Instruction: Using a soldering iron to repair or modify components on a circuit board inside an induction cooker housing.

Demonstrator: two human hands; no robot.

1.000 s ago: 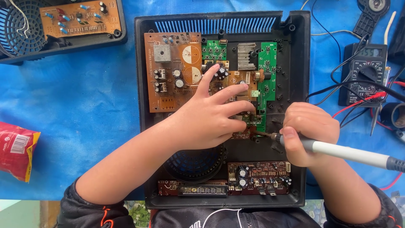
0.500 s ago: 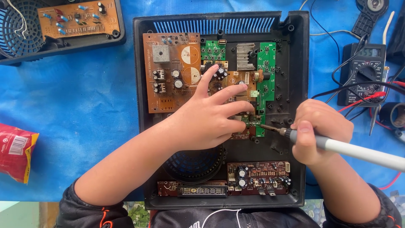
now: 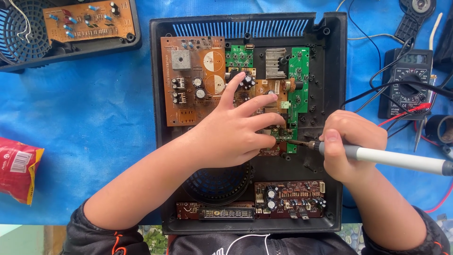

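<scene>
An opened black plastic casing lies on a blue sheet, with a brown circuit board, a green board and a metal heat sink inside. My left hand rests flat on the boards in the middle, fingers spread and holding nothing. My right hand grips a white-handled soldering iron; its dark tip touches a small green board just beyond my left fingertips.
A black multimeter with red and black leads sits at the right. Another black casing part with an orange board lies top left. A red packet lies at the left edge. A lower brown board and a display strip sit near the casing's front.
My right hand and the soldering iron have shifted slightly right and down, the tip staying near the small green board. My left hand has stayed in place.
</scene>
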